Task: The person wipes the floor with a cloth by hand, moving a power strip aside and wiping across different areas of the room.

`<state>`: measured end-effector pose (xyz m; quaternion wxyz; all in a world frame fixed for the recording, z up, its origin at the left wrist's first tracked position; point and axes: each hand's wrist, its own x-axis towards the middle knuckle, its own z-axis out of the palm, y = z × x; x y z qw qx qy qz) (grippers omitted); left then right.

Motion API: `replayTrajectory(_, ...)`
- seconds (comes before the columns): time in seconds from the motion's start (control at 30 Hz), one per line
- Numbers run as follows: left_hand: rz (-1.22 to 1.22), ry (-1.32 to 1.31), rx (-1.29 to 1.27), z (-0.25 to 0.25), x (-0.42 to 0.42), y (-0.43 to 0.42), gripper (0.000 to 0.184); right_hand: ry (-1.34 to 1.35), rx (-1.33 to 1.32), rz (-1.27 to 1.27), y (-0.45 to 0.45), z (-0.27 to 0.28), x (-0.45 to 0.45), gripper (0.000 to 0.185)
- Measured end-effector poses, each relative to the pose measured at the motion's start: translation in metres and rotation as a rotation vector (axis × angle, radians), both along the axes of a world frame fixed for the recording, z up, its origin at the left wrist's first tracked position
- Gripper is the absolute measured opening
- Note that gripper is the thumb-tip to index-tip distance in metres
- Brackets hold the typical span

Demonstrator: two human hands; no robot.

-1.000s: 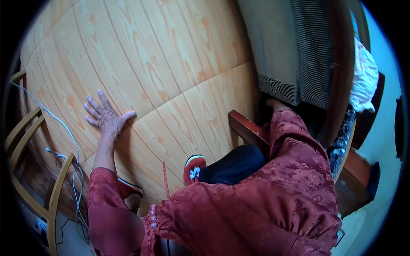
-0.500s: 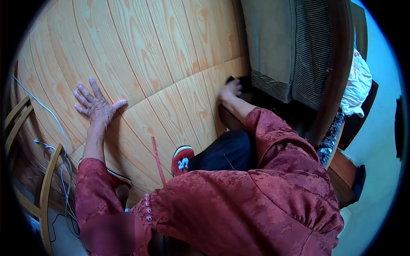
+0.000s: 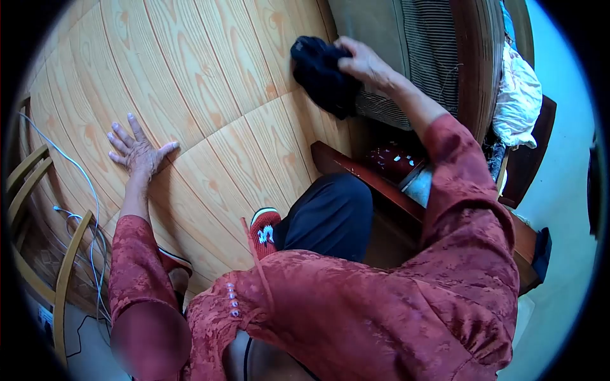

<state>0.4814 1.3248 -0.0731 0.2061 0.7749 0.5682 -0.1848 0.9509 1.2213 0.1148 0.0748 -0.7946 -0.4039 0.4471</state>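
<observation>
My left hand (image 3: 139, 155) presses flat on the wood-grain floor (image 3: 210, 82), its fingers spread and nothing in it. To the right, my right hand (image 3: 368, 63) grips a black, soft cloth bundle (image 3: 324, 70) between thumb and fingers. The bundle hangs in front of the grey cushioned seat (image 3: 375, 38); its exact kind does not show. Below my right forearm lies a low wooden compartment with a brown front board (image 3: 368, 181). White specks and scraps (image 3: 397, 157) are visible inside it, along with a pale flat piece (image 3: 417, 185).
A red knitted shoe (image 3: 264, 233) stands near my bent knee (image 3: 337, 213). White cables (image 3: 95, 247) run along the left beside curved wooden slats (image 3: 70, 273). A white crumpled cloth (image 3: 518, 95) lies on the furniture at right.
My right hand has come up out of the dark gap under the seat, bringing the black cloth bundle into view. The compartment's inside now shows. My left hand stays flat on the floor.
</observation>
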Motion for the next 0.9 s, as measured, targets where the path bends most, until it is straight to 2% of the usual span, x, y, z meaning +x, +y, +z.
replayTrajectory(0.03,0.003,0.023,-0.019,0.002,0.002,0.001,0.144,-0.127,-0.146,0.173,-0.009,0.023,-0.007,0.032)
replayTrajectory(0.1,0.008,0.064,-0.055,0.007,0.005,0.004,0.144,-0.140,-0.340,0.428,-0.064,0.007,0.007,0.033)
replayTrajectory(0.17,0.019,0.096,-0.093,0.010,0.007,0.005,0.145,-0.292,-0.635,0.529,-0.116,-0.009,-0.004,0.027)
replayTrajectory(0.2,0.018,0.085,-0.088,0.010,0.005,0.004,0.145,-0.356,-0.724,0.504,-0.143,-0.021,-0.012,0.022)
replayTrajectory(0.27,0.011,0.064,-0.074,0.008,0.004,0.003,0.145,-0.426,-0.885,0.686,-0.187,-0.054,-0.010,0.028)
replayTrajectory(0.33,0.008,0.098,-0.084,0.011,0.006,0.001,0.144,-0.108,-1.030,0.884,-0.244,-0.120,0.037,0.037)
replayTrajectory(0.37,0.009,0.115,-0.084,0.012,0.007,0.004,0.143,-0.154,-1.189,0.872,-0.213,-0.100,0.011,0.034)
replayTrajectory(0.47,0.017,0.125,-0.104,0.015,0.009,0.005,0.143,-0.021,-1.069,0.947,-0.221,-0.146,0.021,0.034)
replayTrajectory(0.53,0.011,0.061,-0.045,0.007,0.003,0.001,0.143,0.054,-0.975,0.492,-0.230,-0.155,0.018,0.035)
replayTrajectory(0.6,0.001,-0.004,0.016,0.001,-0.003,-0.002,0.143,0.077,-0.748,-0.454,-0.220,-0.150,-0.002,0.039)
replayTrajectory(0.67,-0.006,-0.068,0.075,-0.006,-0.005,-0.004,0.144,-0.111,-0.584,-0.245,-0.176,-0.122,-0.035,0.040)
replayTrajectory(0.73,0.004,0.072,-0.049,0.009,0.004,0.003,0.144,-0.191,-0.507,0.010,-0.158,-0.123,-0.042,0.039)
replayTrajectory(0.77,0.014,0.142,-0.109,0.012,0.009,0.006,0.144,-0.199,-0.398,-0.064,-0.142,-0.125,-0.045,0.036)
replayTrajectory(0.8,0.007,0.088,-0.066,0.008,0.006,0.002,0.143,-0.203,-0.298,-0.142,-0.126,-0.124,-0.054,0.032)
replayTrajectory(0.87,-0.006,-0.021,0.029,-0.005,-0.003,-0.002,0.143,-0.046,-0.038,-0.241,-0.060,-0.104,-0.080,0.026)
replayTrajectory(0.9,-0.008,-0.009,0.015,-0.004,-0.004,-0.003,0.143,0.049,-0.045,-0.240,-0.035,-0.103,-0.088,0.025)
